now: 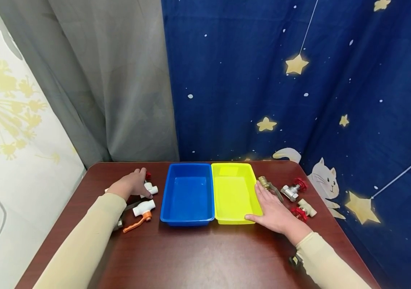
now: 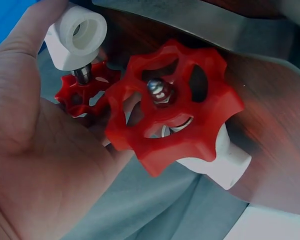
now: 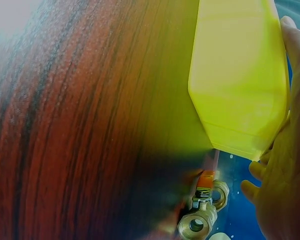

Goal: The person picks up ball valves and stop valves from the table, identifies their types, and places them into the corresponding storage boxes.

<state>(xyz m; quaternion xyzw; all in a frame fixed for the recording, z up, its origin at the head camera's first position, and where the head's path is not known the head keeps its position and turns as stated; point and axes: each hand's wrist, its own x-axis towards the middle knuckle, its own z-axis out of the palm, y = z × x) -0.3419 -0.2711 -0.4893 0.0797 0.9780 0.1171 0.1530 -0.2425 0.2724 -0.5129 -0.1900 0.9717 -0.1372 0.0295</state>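
1. The left hand [image 1: 131, 184] is near the table's far-left corner, its thumb and fingers about a white valve [image 1: 151, 188] with a small red wheel [image 2: 75, 95]; whether they close on it I cannot tell.
2. A white valve with a larger red wheel [image 2: 205, 145] lies beside that palm in the left wrist view.
3. Nearer the table's left edge than the trays lies a white valve with an orange lever [image 1: 144, 208].
4. The right hand [image 1: 275, 212] is unclenched, fingers extended along the right rim of the yellow tray [image 1: 223, 220], thumb at its near-right corner.
5. The blue tray [image 1: 187, 221] stands against the yellow one, both close to the table's far edge.
6. Towards the table's right edge lie a brass valve [image 1: 264, 182] beside the fingers, a silver valve [image 1: 289, 193] with a red wheel, and a beige valve [image 1: 307, 207], also red-wheeled.
7. The table [image 1: 191, 257] is reddish-brown.
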